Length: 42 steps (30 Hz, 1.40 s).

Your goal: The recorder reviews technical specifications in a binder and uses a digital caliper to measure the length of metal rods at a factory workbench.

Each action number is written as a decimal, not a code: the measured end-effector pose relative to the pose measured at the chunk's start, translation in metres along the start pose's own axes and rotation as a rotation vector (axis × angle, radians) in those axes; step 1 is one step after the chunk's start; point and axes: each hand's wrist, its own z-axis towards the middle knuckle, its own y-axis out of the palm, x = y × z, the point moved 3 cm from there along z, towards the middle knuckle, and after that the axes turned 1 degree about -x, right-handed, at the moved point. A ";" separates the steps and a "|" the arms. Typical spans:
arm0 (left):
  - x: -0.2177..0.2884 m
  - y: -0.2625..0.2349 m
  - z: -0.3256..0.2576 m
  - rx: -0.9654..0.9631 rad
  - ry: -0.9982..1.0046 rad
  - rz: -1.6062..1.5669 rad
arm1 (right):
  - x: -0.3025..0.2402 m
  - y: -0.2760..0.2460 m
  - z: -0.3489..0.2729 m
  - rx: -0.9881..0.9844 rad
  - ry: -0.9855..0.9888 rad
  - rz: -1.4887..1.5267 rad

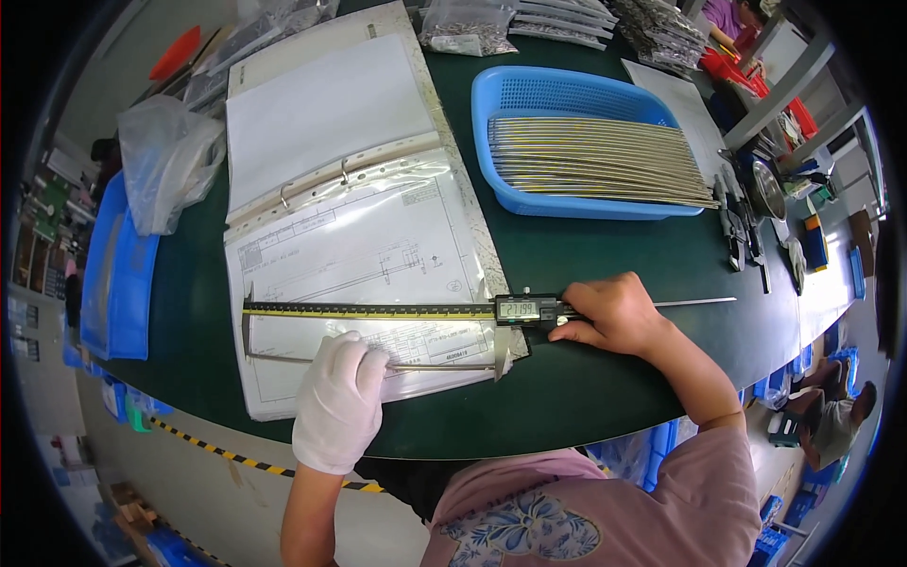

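Observation:
A long digital caliper lies across the open ring binder, its jaws pointing toward me. My right hand, bare, is closed around the caliper beside its display. Between the jaws runs a thin metal rod, one end by the left jaw and the other by the sliding jaw. My left hand, in a white glove, is closed over the rod left of its middle. Beneath them is a drawing page in a clear sleeve, in the ring binder.
A blue basket of many metal rods stands beyond my right hand. Hand tools lie to its right. Bags of small parts sit at the back. A blue bin with plastic bags stands left. Another person sits far right.

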 end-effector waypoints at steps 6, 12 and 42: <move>0.004 0.000 -0.002 0.034 -0.044 -0.102 | 0.007 0.004 -0.005 -0.010 -0.008 -0.010; 0.003 0.008 -0.008 0.174 -0.099 -0.167 | 0.005 0.003 -0.005 -0.027 0.010 -0.020; 0.002 0.009 -0.011 0.201 -0.155 -0.048 | -0.024 -0.010 -0.001 0.144 0.196 0.061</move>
